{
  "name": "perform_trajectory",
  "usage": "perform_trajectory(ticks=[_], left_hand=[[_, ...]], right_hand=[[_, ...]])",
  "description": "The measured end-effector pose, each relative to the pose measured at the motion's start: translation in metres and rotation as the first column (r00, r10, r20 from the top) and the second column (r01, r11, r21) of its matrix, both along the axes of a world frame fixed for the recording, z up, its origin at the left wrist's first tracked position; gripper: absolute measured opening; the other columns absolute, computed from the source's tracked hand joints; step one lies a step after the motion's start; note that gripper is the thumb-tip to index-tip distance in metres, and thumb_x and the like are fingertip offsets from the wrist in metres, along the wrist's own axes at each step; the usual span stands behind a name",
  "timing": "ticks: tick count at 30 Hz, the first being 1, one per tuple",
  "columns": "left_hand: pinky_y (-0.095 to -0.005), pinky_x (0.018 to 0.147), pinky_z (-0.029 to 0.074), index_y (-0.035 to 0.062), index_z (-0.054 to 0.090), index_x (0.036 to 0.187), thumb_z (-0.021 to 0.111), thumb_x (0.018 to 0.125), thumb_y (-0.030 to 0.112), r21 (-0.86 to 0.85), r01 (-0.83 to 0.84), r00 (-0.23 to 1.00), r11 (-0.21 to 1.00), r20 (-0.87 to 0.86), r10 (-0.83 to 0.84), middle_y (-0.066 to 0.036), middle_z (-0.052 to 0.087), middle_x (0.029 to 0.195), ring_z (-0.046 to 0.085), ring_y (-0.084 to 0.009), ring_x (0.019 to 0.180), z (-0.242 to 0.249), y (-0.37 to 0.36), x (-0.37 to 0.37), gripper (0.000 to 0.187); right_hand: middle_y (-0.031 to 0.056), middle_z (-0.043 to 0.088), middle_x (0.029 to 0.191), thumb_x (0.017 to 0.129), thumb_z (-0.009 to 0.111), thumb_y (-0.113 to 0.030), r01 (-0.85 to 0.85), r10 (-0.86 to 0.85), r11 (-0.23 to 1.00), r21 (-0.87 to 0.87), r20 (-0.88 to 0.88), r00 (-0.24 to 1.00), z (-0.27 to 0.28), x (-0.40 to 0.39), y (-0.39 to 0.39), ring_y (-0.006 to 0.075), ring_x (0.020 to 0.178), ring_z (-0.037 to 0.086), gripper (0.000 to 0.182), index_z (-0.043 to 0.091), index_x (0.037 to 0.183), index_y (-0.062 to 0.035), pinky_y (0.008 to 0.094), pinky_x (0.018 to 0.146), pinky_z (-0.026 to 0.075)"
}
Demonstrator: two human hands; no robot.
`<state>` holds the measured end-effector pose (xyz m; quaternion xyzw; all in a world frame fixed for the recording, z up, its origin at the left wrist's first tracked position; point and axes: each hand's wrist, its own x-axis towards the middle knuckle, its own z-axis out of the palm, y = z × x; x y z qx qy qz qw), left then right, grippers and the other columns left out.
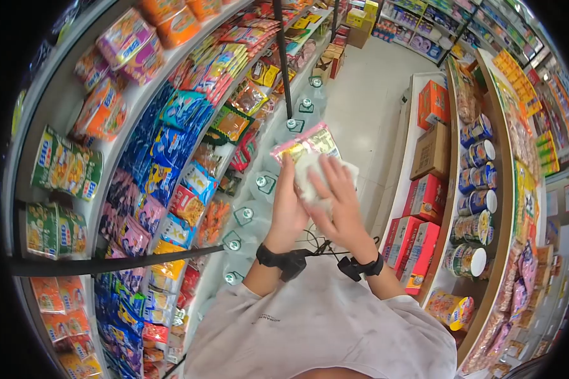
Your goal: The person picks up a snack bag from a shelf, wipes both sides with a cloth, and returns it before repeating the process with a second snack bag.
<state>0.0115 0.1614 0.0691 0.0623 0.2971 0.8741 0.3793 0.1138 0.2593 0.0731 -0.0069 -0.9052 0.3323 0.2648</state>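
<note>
My left hand point(287, 205) is closed on the lower left edge of a pink and yellow snack packet point(324, 140), held up over the aisle floor. Against the face of the packet lies a white cloth point(308, 175). My right hand point(339, 196) presses on that cloth, its fingers partly spread and slightly blurred. The cloth and hands cover the lower part of the packet, so only its top portion shows. Each wrist wears a black strap with a small device.
Left shelves point(146, 82) carry many bagged snacks and noodle packs. Large clear water bottles point(245, 216) with green handles line the floor beside them. A black post point(283, 57) rises there. To the right are red boxes point(420, 196), a brown carton point(428, 151) and cup noodles point(477, 202).
</note>
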Motion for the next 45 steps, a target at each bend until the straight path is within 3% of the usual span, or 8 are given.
perform_trajectory(ticks=[3, 7, 12, 16, 23, 30, 38, 45], left_hand=[[-0.0404, 0.108, 0.044, 0.0036, 0.039, 0.146, 0.034, 0.108, 0.045, 0.025, -0.027, 0.999, 0.999, 0.029, 0.026, -0.013, 0.050, 0.143, 0.053, -0.0241, 0.129, 0.002, 0.025, 0.025, 0.056], [-0.0434, 0.104, 0.048, 0.0017, 0.042, 0.143, 0.035, 0.108, 0.045, 0.037, 0.053, 0.992, 0.998, 0.110, -0.057, -0.015, 0.055, 0.138, 0.057, -0.0272, 0.124, -0.002, 0.038, 0.035, 0.056], [-0.0329, 0.088, 0.055, -0.0010, 0.054, 0.130, 0.057, 0.103, 0.024, -0.357, -0.139, 0.968, 0.924, -0.248, 0.050, -0.011, 0.065, 0.121, 0.066, -0.0170, 0.104, -0.006, 0.047, 0.042, 0.037], [-0.0312, 0.089, 0.053, 0.0001, 0.053, 0.129, 0.062, 0.099, 0.012, -0.304, -0.104, 0.991, 0.947, -0.115, 0.072, -0.009, 0.064, 0.121, 0.064, -0.0150, 0.106, -0.014, 0.054, 0.045, 0.034], [-0.0252, 0.084, 0.051, -0.0039, 0.063, 0.119, 0.067, 0.096, 0.016, -0.414, 0.101, 0.907, 0.905, -0.335, -0.255, -0.006, 0.070, 0.110, 0.064, -0.0092, 0.096, -0.004, 0.044, 0.038, 0.031], [-0.0244, 0.077, 0.050, -0.0022, 0.064, 0.113, 0.061, 0.101, 0.027, -0.651, 0.088, 0.787, 0.754, -0.419, -0.453, -0.002, 0.069, 0.102, 0.061, -0.0050, 0.089, -0.024, 0.028, 0.026, 0.031], [-0.0319, 0.092, 0.050, 0.0009, 0.050, 0.134, 0.049, 0.107, 0.028, -0.207, 0.144, 0.971, 0.968, -0.157, -0.178, -0.010, 0.062, 0.124, 0.062, -0.0160, 0.109, -0.010, -0.006, 0.000, 0.039], [-0.0366, 0.098, 0.049, 0.0076, 0.051, 0.134, 0.039, 0.107, 0.042, -0.161, -0.005, 0.992, 0.987, 0.126, 0.026, -0.007, 0.061, 0.125, 0.060, -0.0201, 0.115, -0.038, -0.031, -0.034, 0.046]], right_hand=[[0.0207, 0.048, 0.146, 0.096, 0.059, -0.023, 0.283, -0.333, 0.920, -0.272, -0.160, 0.929, -0.031, -0.003, 0.038, 0.0323, 0.135, 0.047, 0.053, 0.048, 0.143, 0.0008, 0.0382, 0.112, 0.035], [0.0035, 0.068, 0.107, 0.098, 0.064, -0.028, 0.214, 0.010, 0.299, -0.930, 0.228, 0.974, -0.054, 0.027, 0.078, 0.0080, 0.096, 0.060, 0.040, 0.061, 0.123, 0.0031, 0.0251, 0.084, 0.049], [0.0037, 0.069, 0.104, 0.096, 0.067, -0.025, 0.110, 0.092, 0.489, -0.866, 0.177, 0.980, -0.062, 0.055, 0.095, 0.0089, 0.093, 0.062, 0.037, 0.063, 0.121, 0.0023, 0.0253, 0.082, 0.049], [0.0021, 0.070, 0.095, 0.097, 0.067, -0.024, 0.158, -0.011, 0.722, -0.674, 0.217, 0.976, -0.075, 0.064, 0.107, 0.0089, 0.086, 0.063, 0.032, 0.065, 0.116, 0.0015, 0.0257, 0.077, 0.050], [0.0020, 0.069, 0.091, 0.096, 0.067, -0.020, 0.181, -0.237, 0.184, -0.966, 0.135, 0.962, -0.043, 0.074, 0.116, 0.0082, 0.082, 0.062, 0.025, 0.066, 0.112, -0.0013, 0.0254, 0.071, 0.050], [0.0034, 0.070, 0.100, 0.085, 0.065, 0.000, 0.254, -0.477, 0.588, -0.768, -0.076, 0.875, -0.031, 0.045, 0.067, 0.0086, 0.090, 0.062, 0.032, 0.064, 0.117, 0.0019, 0.0254, 0.078, 0.050], [0.0216, 0.054, 0.139, 0.082, 0.064, -0.002, 0.326, -0.389, 0.907, -0.265, -0.237, 0.890, 0.011, 0.003, 0.020, 0.0364, 0.128, 0.053, 0.058, 0.051, 0.140, -0.0011, 0.0408, 0.107, 0.042], [0.0155, 0.040, 0.153, 0.087, 0.065, -0.017, 0.156, -0.156, 0.980, 0.120, -0.010, 0.988, -0.005, -0.045, -0.047, 0.0344, 0.146, 0.030, 0.053, 0.052, 0.137, -0.0055, 0.0534, 0.120, 0.020]])
